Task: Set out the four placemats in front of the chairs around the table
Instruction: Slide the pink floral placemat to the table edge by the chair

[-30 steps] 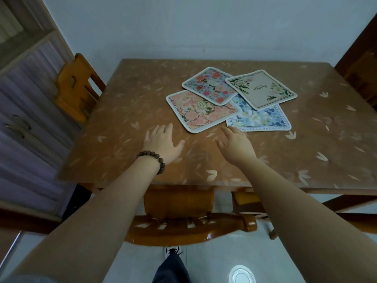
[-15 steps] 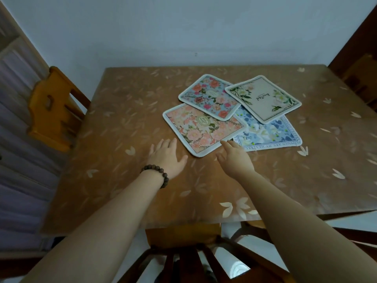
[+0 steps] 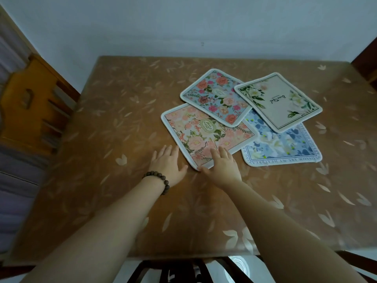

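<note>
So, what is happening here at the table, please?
A person is starting to set out four placemats, which lie overlapping in one pile on the table. The right hand rests with straight fingers on the near corner of the pink floral placemat. The left hand lies flat on the table beside that mat's edge. No mat is placed yet.

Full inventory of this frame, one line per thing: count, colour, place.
pink floral placemat: 1, pink, nearest, partly under the blue rose one
blue rose placemat: 1, blue with red flowers, behind it
cream placemat: 1, cream with green leaves, far right
blue-white placemat: 1, bottom of the pile
table: 1, brown, leaf print
chair: 1, orange wood, left
left hand: 1, beaded bracelet, flat on table
right hand: 1, fingers on pink mat's near corner
</note>
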The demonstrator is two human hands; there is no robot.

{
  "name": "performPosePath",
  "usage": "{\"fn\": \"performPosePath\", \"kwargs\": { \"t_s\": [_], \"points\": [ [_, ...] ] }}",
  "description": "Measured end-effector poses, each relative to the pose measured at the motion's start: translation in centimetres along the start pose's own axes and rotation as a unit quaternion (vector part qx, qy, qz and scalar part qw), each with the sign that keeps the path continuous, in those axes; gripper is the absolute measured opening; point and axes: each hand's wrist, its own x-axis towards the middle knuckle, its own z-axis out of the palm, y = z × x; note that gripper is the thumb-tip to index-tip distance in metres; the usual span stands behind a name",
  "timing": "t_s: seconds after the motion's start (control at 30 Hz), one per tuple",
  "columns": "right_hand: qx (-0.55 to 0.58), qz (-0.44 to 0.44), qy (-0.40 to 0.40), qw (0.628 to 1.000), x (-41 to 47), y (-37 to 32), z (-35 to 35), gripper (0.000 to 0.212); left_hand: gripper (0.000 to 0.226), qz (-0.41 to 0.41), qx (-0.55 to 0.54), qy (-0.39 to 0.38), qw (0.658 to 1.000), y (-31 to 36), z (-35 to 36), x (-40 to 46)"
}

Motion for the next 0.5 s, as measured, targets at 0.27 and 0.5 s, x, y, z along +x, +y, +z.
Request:
{"fn": "performPosePath", "kwargs": {
  "t_s": [0.27,0.5],
  "points": [
    [-0.055,-0.031,-0.043,0.997,3.9,-0.9,4.7,0.073,0.076,0.062,-0.008,-0.04,0.997,-1.0,3.2,4.3],
    [0.039,-0.112,0.075,0.99,3.1,-0.3,4.4,0.026,0.066,0.081,0.005,0.022,0.996,-1.2,4.3,5.2]
  ]
}}
